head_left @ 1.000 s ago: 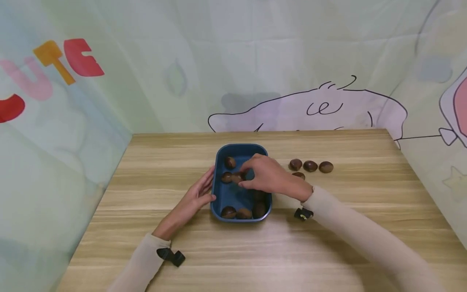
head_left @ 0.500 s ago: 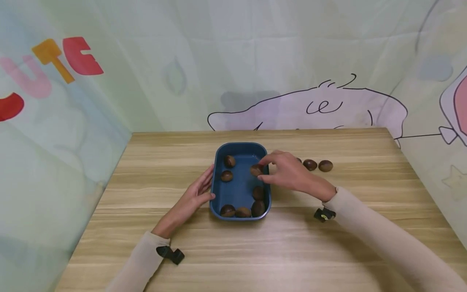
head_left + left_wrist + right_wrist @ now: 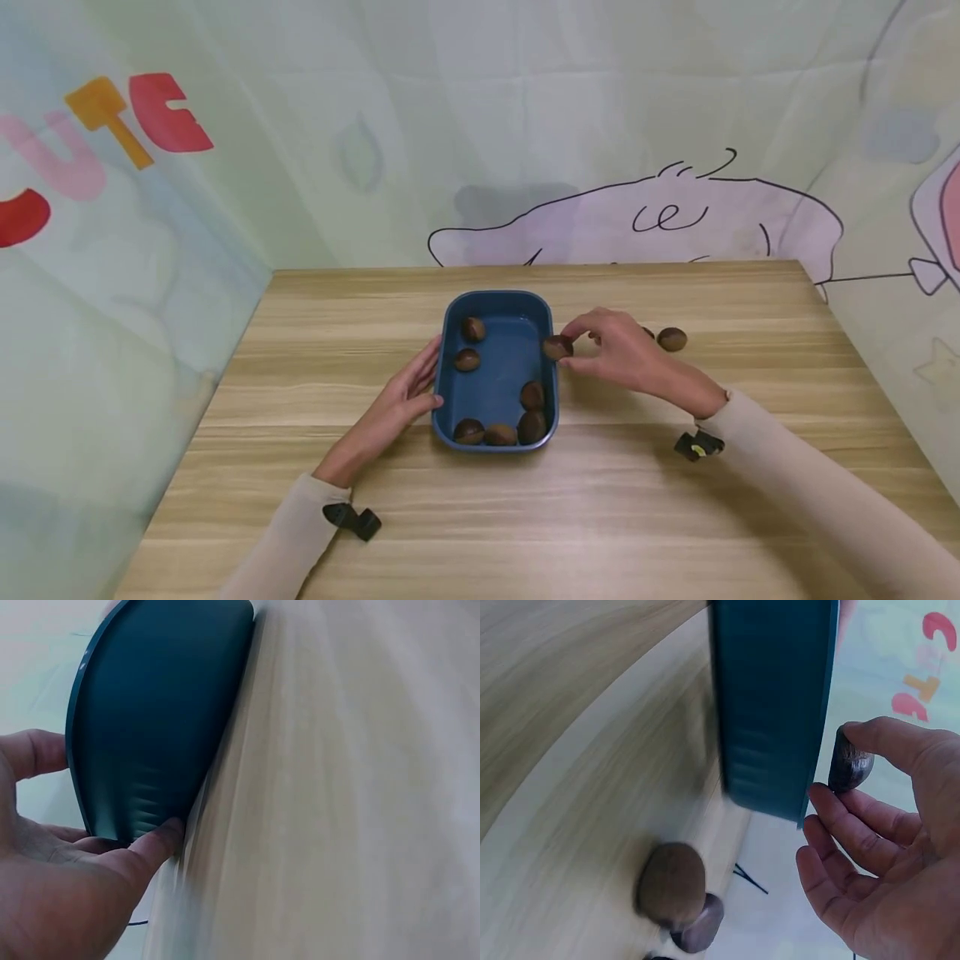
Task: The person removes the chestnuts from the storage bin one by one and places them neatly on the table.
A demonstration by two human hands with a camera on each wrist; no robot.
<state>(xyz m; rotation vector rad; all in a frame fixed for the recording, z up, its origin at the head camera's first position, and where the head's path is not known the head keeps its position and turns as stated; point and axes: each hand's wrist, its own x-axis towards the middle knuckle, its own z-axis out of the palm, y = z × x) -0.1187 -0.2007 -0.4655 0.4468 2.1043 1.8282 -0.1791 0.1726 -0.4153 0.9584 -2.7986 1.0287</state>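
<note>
A blue rectangular box (image 3: 495,371) holds several brown chestnuts: two by its left wall, such as this upper chestnut (image 3: 472,329), the others along the bottom and lower right. My right hand (image 3: 618,350) pinches one chestnut (image 3: 558,347) between thumb and fingers at the box's right rim; in the right wrist view that chestnut (image 3: 850,761) is raised at rim height. Against the outer left side of the box lies my left hand (image 3: 397,408), fingers extended along the wall. The left wrist view shows its fingers touching the box's outer wall (image 3: 157,712).
To the right of the box, more chestnuts lie on the wooden table (image 3: 337,333), one of them (image 3: 671,338) in full view and others partly hidden behind my right hand. A printed cloth (image 3: 375,125) hangs behind the table.
My right hand has moved rightward from inside the box to its right rim, taking a chestnut with it. The left hand has stayed at the box's left side.
</note>
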